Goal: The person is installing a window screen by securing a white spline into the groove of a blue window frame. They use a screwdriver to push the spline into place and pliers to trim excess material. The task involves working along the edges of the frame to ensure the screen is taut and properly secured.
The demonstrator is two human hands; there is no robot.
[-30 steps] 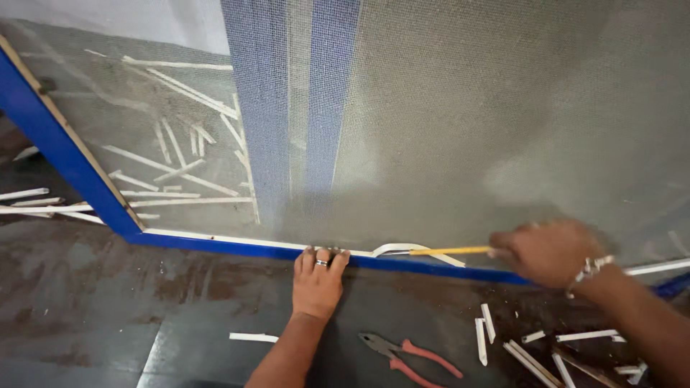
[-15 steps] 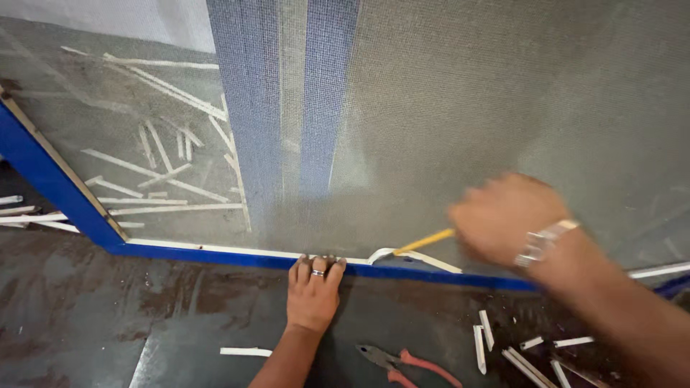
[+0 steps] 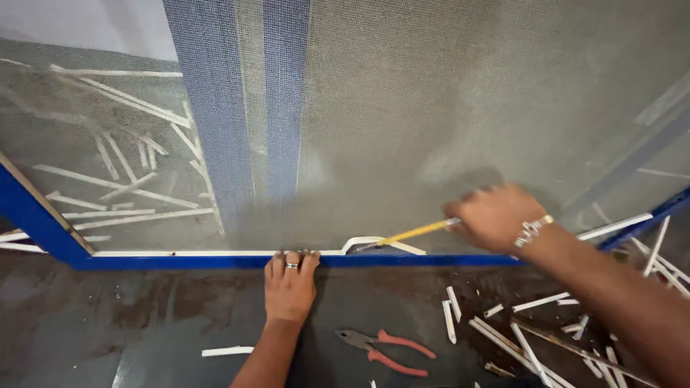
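Mesh (image 3: 445,108) fills most of the head view, a grey screen stretched in a blue frame (image 3: 180,261) that lies on a dark floor (image 3: 115,323). The frame works as a shallow holder: a white strip (image 3: 215,253) sits pressed along its lower rail, and near the middle the strip's end curls up out of the groove. Through the screen, loose white strips show on the floor beyond.

The left hand (image 3: 290,286) lies flat, palm down, fingers spread open and pressing on the blue rail just left of the lifted strip end; it grasps nothing, and a ring shows on one finger. The right hand (image 3: 496,215) is closed in a fist around the handle end of a yellow tool (image 3: 413,233), whose tip reaches down to the curled strip end; whether the tip touches it cannot be told. A bracelet sits on that wrist.

On the floor near the left forearm lie red-handled pliers (image 3: 388,348), untouched. Short white offcuts (image 3: 449,316) are scattered to the right, under the right forearm, and one more piece lies left of the left wrist.

Compared with half a second earlier, the right hand has dropped lower and nearer the rail, while the left hand has stayed in its place on the frame.
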